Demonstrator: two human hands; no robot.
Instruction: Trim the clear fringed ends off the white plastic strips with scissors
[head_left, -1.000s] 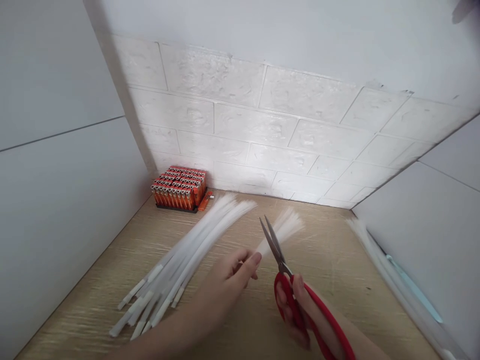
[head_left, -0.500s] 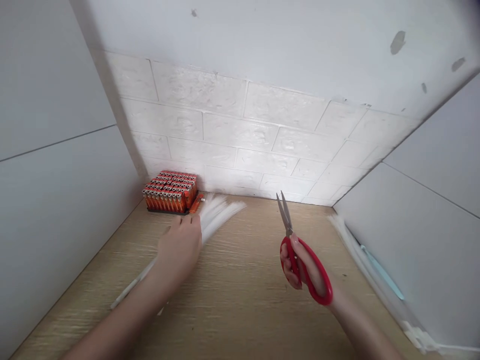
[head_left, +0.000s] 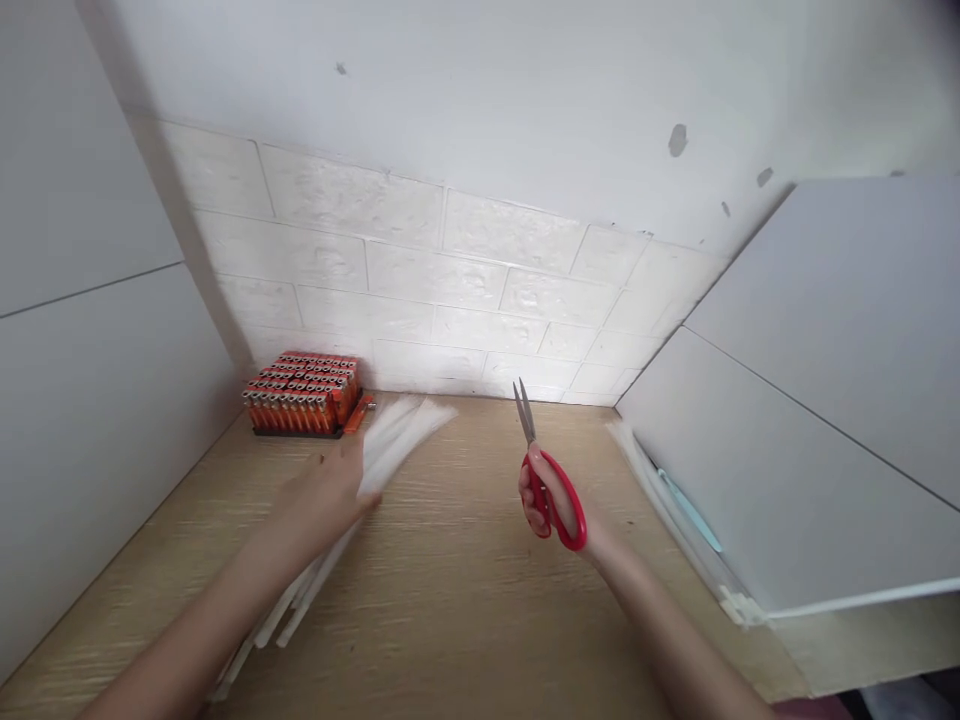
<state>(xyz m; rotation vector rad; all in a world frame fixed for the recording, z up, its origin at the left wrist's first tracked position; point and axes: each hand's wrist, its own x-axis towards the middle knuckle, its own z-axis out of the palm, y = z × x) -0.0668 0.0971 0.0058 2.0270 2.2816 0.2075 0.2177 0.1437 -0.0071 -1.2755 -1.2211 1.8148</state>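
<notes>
My left hand [head_left: 330, 490], partly blurred, lies over long thin white strips [head_left: 401, 435] that look like cable ties. Its thumb is stretched out to the right across them; the fingertips are hidden behind the hand. The strips' thin tips fan out toward the back wall, and their thick ends show below my wrist. My right hand [head_left: 546, 500] is closed round the red handles of a pair of scissors [head_left: 555, 490], held above the table with the blades pointing up and slightly parted.
A tray of orange lighters [head_left: 300, 405] stands at the back left, with one orange lighter [head_left: 360, 414] lying beside it. Along the right panel lie another white bundle [head_left: 667, 515] and a light-blue slim tool [head_left: 690, 510]. White panels [head_left: 810, 420] flank the wooden tabletop [head_left: 450, 580].
The view has turned to the right. My left hand's thumb has spread away from its closed fingers, and more thick strip ends show under the forearm. My right hand still holds the scissors.
</notes>
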